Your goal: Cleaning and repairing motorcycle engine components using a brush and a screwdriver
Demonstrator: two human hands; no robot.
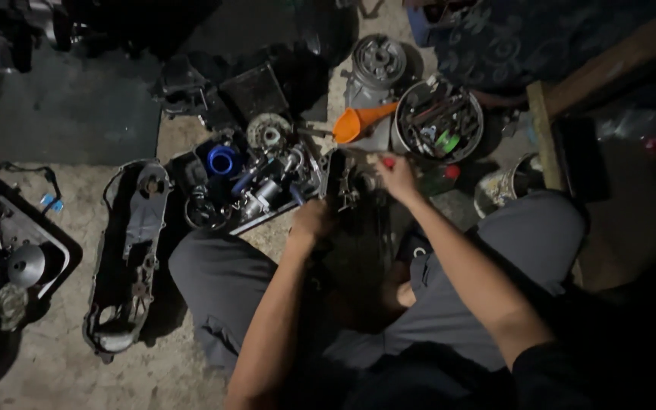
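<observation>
Both arms are bare down to the left hand [311,222] and right hand [395,176]. Grey trousers [495,243] cover the legs across the lower middle of the frame, with a dark top [571,372] at lower right.

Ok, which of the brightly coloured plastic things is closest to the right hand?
The orange funnel, lying just above the right hand beside the round tool tub; the blue ring sits much farther left.

no packages, labels, signs or screens in view
</observation>
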